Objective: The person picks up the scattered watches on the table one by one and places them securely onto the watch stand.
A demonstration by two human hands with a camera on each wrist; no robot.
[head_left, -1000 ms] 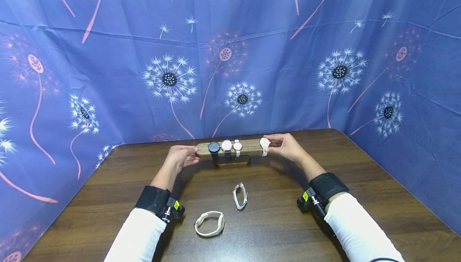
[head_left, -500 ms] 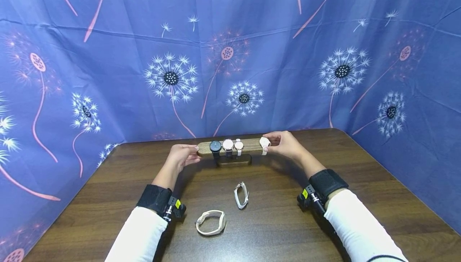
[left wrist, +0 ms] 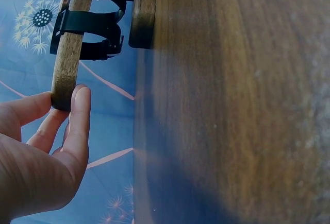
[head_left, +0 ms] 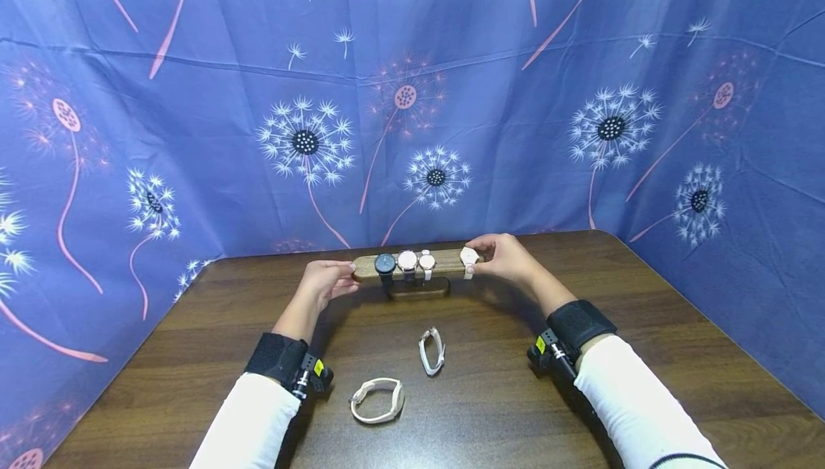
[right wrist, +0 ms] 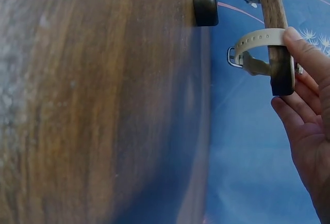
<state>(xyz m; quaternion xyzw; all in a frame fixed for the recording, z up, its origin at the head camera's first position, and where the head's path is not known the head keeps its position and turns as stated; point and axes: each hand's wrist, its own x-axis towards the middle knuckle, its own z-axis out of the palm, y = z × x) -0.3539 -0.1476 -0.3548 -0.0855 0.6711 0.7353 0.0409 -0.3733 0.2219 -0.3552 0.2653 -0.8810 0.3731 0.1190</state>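
Note:
A wooden watch stand [head_left: 447, 262] stands near the table's back edge, its bar raised over a dark base [head_left: 419, 288]. My left hand [head_left: 320, 284] pinches the bar's left end between thumb and fingers. At the other end, my right hand [head_left: 509, 263] grips a white watch [head_left: 469, 256] looped around the bar. In the right wrist view its buckled strap [right wrist: 263, 38] hangs loosely below, with my thumb on it. Further left on the bar are a black watch [head_left: 385, 263], a pale-faced watch with a dark strap [head_left: 407, 260] and a smaller white-strapped watch [head_left: 427, 262].
Two buckled watches lie on the brown wooden table [head_left: 503, 397] in front of the stand: a white one [head_left: 432, 351] and a cream one [head_left: 377, 401] nearer the front. A blue dandelion-print cloth [head_left: 490, 82] hangs behind the table.
My right hand has moved slightly left, and the white watch has slid with it along the bar, away from the right end. My left hand stays at the left end.

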